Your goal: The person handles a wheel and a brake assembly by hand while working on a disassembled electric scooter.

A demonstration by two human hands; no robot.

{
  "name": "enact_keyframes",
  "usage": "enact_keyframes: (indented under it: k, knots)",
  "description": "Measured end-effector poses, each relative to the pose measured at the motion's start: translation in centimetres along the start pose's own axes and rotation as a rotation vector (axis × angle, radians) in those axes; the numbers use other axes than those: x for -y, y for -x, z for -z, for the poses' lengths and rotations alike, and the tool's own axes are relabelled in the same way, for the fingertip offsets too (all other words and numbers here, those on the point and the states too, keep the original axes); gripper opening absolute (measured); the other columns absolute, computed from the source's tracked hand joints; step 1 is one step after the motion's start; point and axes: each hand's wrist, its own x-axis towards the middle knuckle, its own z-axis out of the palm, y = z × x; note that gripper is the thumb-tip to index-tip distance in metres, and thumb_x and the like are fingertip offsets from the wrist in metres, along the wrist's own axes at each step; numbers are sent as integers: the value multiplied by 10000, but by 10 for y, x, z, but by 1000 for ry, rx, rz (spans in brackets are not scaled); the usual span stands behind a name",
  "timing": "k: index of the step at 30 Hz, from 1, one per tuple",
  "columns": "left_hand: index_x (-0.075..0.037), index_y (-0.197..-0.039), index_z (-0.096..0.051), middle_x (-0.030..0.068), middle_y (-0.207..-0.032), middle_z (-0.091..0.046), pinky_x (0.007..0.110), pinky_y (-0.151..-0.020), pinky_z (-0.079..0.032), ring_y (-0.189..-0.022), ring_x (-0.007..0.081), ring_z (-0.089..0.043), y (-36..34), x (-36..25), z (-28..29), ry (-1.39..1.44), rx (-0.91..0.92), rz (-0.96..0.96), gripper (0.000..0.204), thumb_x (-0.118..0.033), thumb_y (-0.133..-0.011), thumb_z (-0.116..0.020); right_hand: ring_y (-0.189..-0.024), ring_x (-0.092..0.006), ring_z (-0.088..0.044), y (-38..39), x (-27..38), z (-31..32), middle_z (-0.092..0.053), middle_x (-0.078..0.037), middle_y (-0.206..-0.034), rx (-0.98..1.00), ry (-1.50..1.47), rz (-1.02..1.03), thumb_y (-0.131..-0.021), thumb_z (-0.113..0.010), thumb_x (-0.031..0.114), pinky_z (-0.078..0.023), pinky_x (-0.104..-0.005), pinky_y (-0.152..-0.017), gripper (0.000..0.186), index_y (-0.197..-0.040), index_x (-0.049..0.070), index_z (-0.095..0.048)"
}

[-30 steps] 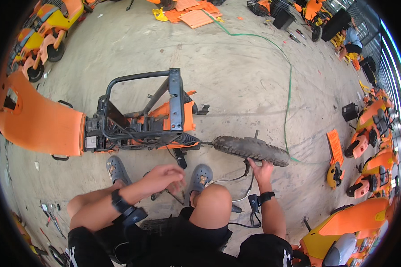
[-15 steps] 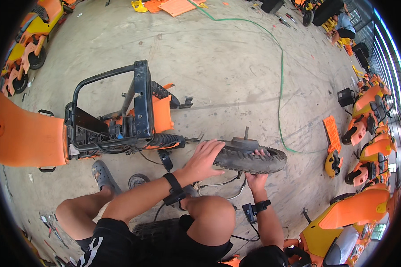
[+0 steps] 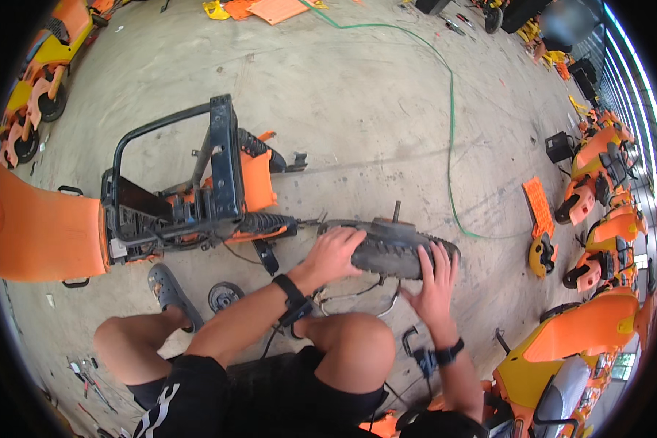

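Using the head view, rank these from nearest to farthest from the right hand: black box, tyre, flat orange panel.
1. Tyre: right at the right hand, whose fingers lie over it.
2. Flat orange panel: on the floor, ahead and right.
3. Black box: beyond the panel.

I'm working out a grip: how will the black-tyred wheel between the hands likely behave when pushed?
The wheel would probably roll, since its tyre is round. It is likely heavy for its size, given the chunky hub and protruding axle. The blocky tread should resist slipping.
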Motion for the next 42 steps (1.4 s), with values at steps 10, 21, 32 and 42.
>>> enact_keyframes:
  k: [10,21,32,42]
  knots:
    - [31,-1109,-557,150,-1040,-632,346,-865,-487,-967,248,-622,95,-22,129,758,-26,695,413,-217,-813,-701,-937,-353,-578,-48,-23,-6,-606,-143,-982,352,-30,179,-545,-776,136,-463,-439,-829,602,-1094,89,-534]
    - [-39,-936,-572,83,-878,-616,317,-734,-456,-767,179,-561,273,-53,294,1448,-829,838,174,-205,-898,-539,-912,-384,-591,-69,-3,-3,-622,-177,-937,388,13,203,-551,-754,149,-483,-454,-781,541,-1032,71,-521]
    - [-31,-904,-580,64,-801,-597,307,-658,-437,-690,167,-541,259,-66,294,1585,-727,730,149,-170,-901,-526,-939,-401,-583,-65,-11,-5,-620,-206,-961,435,74,110,-536,-720,126,-478,-420,-820,572,-1066,61,-515]
    - [-65,-816,-587,30,-728,-582,303,-587,-473,-656,152,-567,215,-44,243,1449,-652,790,163,-222,-856,-577,-1104,-362,-541,-61,-64,-40,-566,-217,-1193,522,149,216,-760,-615,226,-429,-416,-957,552,-1262,27,-502]
